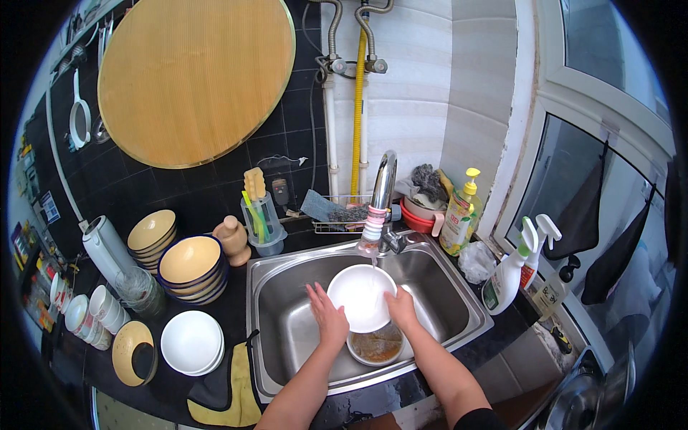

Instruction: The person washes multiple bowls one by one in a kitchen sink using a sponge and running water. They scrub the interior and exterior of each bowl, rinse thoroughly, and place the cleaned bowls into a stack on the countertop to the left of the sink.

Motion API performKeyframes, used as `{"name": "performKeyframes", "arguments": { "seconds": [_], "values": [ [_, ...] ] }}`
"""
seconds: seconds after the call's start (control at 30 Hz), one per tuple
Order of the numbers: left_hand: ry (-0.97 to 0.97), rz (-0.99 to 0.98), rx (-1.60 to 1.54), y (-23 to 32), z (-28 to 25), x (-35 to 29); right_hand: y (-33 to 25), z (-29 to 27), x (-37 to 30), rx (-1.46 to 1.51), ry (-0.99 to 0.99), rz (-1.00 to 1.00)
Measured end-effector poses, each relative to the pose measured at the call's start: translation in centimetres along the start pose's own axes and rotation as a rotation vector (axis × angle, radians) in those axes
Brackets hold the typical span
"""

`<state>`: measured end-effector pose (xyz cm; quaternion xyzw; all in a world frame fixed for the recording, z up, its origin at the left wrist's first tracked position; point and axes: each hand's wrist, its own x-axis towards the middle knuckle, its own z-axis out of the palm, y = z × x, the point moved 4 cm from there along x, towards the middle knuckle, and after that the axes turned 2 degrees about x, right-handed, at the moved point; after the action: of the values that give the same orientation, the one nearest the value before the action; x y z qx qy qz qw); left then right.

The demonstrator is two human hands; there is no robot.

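A round white bowl [356, 299], without a long axis, lies under the tap [385, 175], between the sink's [287, 330] back and front edges, its right rim gripped by the right hand [403, 309], the left hand [328, 317] spread open at its left.

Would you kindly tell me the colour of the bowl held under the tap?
The bowl is white; the head view shows it best.

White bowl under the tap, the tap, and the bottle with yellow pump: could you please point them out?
White bowl [356, 302], head view: side facing the camera.
Tap [383, 186], head view: curved metal neck.
Yellow-pump bottle [457, 221], head view: front of its body.
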<state>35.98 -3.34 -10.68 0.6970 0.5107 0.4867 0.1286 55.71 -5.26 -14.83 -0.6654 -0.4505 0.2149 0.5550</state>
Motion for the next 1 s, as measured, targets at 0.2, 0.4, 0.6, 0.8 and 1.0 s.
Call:
{"name": "performKeyframes", "arguments": {
  "seconds": [0.2,0.4,0.6,0.8,1.0],
  "values": [
    [-0.443,0.311,0.392,2.2,2.8,-2.6,-4.3,-1.1,-1.3,-0.056,0.134,-0.039],
    [-0.766,0.569,-0.016,4.7,4.8,-5.5,-6.0,-1.9,-1.7,-0.081,0.185,-0.069],
    [-0.531,0.343,0.466,0.8,3.3,-3.0,-6.4,-2.2,-1.9,-0.197,0.153,-0.082],
    [-0.230,-0.010,-0.231,-0.6,2.2,-1.7,-1.4,-1.3,-0.5,-0.104,0.105,0.188],
    [-0.478,-0.764,-0.949,0.5,1.9,-2.3,-1.1,-0.7,-0.9,0.114,-0.124,0.497]
  ]
}}
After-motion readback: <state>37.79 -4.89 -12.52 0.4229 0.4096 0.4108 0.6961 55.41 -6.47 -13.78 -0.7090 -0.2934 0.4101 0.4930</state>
